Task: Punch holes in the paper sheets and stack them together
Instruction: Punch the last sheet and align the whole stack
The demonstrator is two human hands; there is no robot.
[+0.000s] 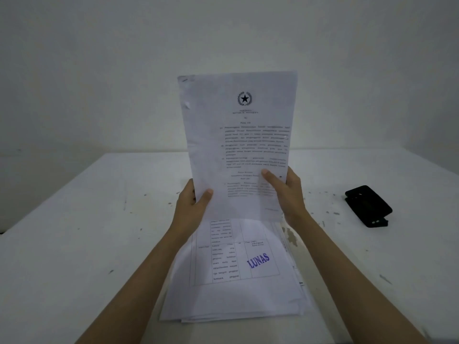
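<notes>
Bare table (pixel 74 244) left of paper stack (pixel 236 301); hole punch (pixel 367 206) well right.

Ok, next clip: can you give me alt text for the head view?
Both hands hold a printed sheet upright above a white table, the left hand pinching its lower left edge and the right hand its lower right. Below it a loose paper stack lies flat, its top page stamped LUNAS. A black hole punch sits to the right, untouched.

I can't read the blurred print on the raised sheet (pixel 238 145), which hides my fingers behind it and the top of the stack (pixel 233 276). Both forearms and the counter (pixel 74 232) run off the frame's edges.
</notes>
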